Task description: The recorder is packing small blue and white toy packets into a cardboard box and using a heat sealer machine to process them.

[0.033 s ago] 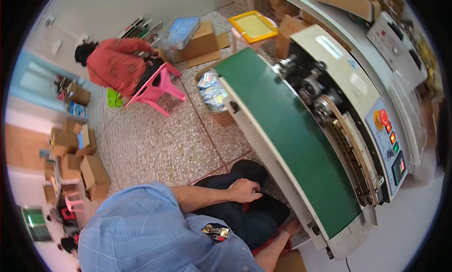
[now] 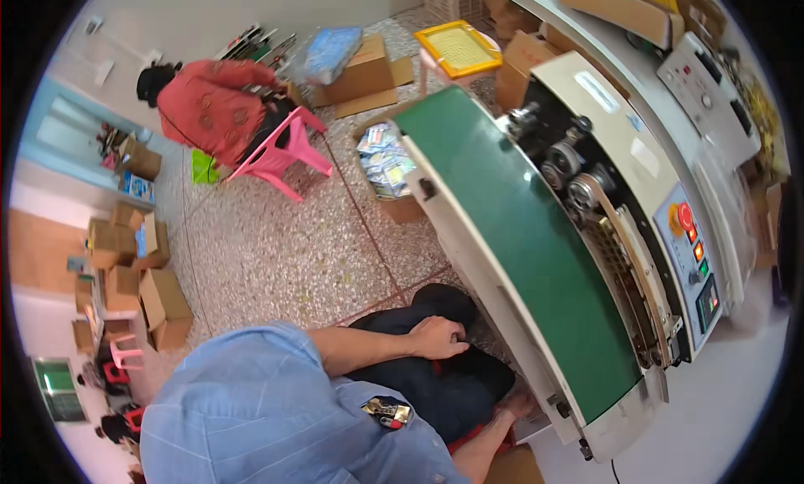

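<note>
My left hand (image 2: 440, 337) rests on my dark-trousered leg (image 2: 394, 382), its fingers loosely laid over the thigh and nothing seen in them. Low beside the near end of the machine is my right hand (image 2: 521, 406); its fingers are blurred and partly hidden, so what it holds, if anything, does not show. A pale flat piece (image 2: 534, 429) lies close to that hand. To my right stands a band sealing machine (image 2: 599, 107) with a bare green conveyor belt (image 2: 536, 266), rollers and a control panel (image 2: 688, 245) with lit buttons.
An open carton of small packets (image 2: 385, 167) stands beside the conveyor's far end. Farther off are a yellow tray (image 2: 458, 48) on a stool, a person in red (image 2: 222, 107) on a pink chair (image 2: 280, 162), and stacked cartons (image 2: 163, 308) at the left.
The view has shifted slightly, so the machine and background sit a little differently. My left hand stays on my leg, and my right hand remains low beside the machine.
</note>
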`<state>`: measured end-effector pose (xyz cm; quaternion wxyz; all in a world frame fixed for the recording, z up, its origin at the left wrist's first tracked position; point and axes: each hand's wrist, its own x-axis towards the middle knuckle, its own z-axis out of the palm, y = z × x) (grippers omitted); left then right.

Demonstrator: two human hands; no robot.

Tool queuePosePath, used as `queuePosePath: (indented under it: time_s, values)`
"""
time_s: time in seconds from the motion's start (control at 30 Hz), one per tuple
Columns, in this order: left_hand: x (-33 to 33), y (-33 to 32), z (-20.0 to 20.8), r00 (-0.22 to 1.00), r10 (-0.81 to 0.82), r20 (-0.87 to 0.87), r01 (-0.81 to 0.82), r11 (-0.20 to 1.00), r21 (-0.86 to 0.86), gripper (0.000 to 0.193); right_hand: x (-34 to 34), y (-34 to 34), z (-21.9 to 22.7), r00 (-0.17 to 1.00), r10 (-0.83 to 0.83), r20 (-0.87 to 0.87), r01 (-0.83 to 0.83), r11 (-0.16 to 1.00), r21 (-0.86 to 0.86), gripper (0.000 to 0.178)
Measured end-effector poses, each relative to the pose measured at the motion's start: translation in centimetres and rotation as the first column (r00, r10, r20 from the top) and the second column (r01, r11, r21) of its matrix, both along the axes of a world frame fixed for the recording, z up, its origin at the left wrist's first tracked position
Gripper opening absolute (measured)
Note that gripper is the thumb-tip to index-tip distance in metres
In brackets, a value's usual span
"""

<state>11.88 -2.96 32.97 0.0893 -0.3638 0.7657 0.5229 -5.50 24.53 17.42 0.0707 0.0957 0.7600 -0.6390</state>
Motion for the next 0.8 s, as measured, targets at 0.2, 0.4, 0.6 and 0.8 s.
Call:
queuePosePath:
  time_s: [0.2,0.4,0.6,0.8]
  values:
    - [1.9,0.0,-0.4,0.995,0.030,-0.097,-0.032,0.999,-0.023,0.036,4.4,1.3,3.1,0.992,0.036,0.121,-0.076,0.934,0.348,0.023]
    - [2.7,0.0,-0.8,0.983,0.050,-0.175,-0.057,0.998,-0.032,0.033,5.7,2.1,13.2,0.932,0.362,-0.010,-0.281,0.741,0.610,0.018]
    - [4.0,0.7,-2.3,0.978,0.048,-0.201,-0.060,0.997,-0.052,0.031,9.2,2.3,27.6,0.731,0.672,0.120,-0.650,0.633,0.420,0.013]
    - [4.1,1.9,-2.3,0.968,0.005,-0.250,-0.013,0.999,-0.030,0.029,16.2,2.3,43.7,0.673,0.705,0.221,-0.617,0.372,0.693,0.037]
